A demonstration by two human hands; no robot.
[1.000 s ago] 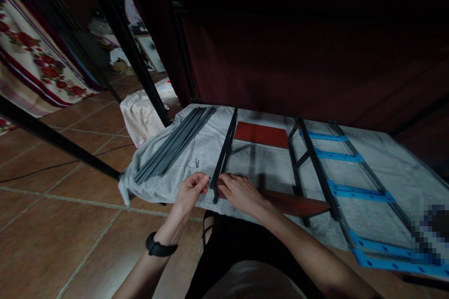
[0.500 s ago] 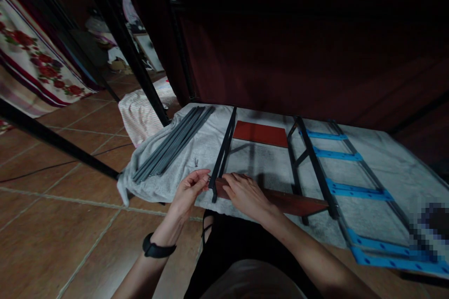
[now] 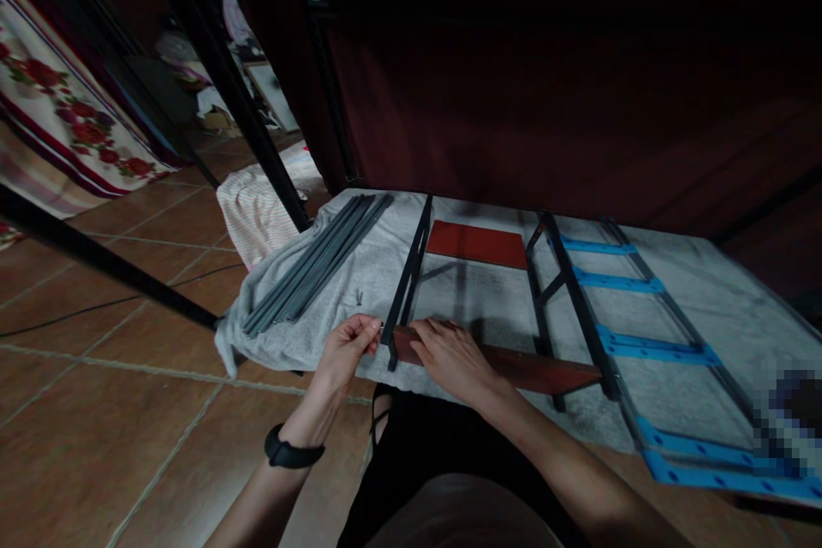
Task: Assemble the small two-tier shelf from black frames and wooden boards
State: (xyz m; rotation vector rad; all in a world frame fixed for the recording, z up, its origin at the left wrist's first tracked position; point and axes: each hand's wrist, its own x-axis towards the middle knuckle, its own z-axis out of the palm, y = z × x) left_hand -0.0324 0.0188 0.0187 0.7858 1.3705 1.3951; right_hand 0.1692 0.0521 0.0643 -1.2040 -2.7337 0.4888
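Note:
In the head view my left hand (image 3: 347, 353) is closed in a pinch at the outer side of a black metal frame (image 3: 403, 295). Between its fingertips is what looks like a small screw (image 3: 383, 328), mostly hidden. My right hand (image 3: 449, 360) grips the near reddish-brown board (image 3: 539, 372), its fingers over the upper edge close to the frame's corner. A second red board (image 3: 476, 245) spans the frame at the far side. Several loose screws (image 3: 359, 298) lie on the grey cloth beyond my left hand.
A bundle of grey rods (image 3: 318, 261) lies on the grey cloth (image 3: 494, 312) to the left. Right of the frame is a rack with blue crosspieces (image 3: 655, 344). Dark posts (image 3: 116, 261) slant at the left over the tiled floor (image 3: 70, 437).
My left hand has shifted very slightly, still pinching at the frame's side. The right hand stays on the board, and nothing else has visibly moved.

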